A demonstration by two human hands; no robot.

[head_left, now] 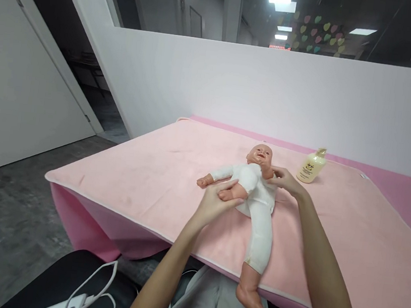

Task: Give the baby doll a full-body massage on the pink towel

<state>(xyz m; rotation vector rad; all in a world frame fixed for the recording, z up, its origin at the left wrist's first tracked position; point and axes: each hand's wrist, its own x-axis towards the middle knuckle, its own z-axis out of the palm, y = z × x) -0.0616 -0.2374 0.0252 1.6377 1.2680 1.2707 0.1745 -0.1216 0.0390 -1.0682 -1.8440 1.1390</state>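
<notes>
A baby doll point(263, 197) with a white cloth body lies on its back on the pink blanket point(144, 166), its head toward the wall. My left hand point(212, 204) is closed around the lower part of one doll leg, which is bent up over the belly. My right hand point(287, 180) grips the doll's forearm on the right, near its hand, raised over the chest. The doll's other arm lies out to the left. Its other leg is stretched toward me, the foot hanging past the table edge over my lap.
A pale yellow pump bottle point(311, 166) stands on the blanket behind my right hand. Beyond it runs a white wall point(259, 85) with a window above. At the lower left, a white device with a cable point(84, 304) rests on a black seat point(63, 276).
</notes>
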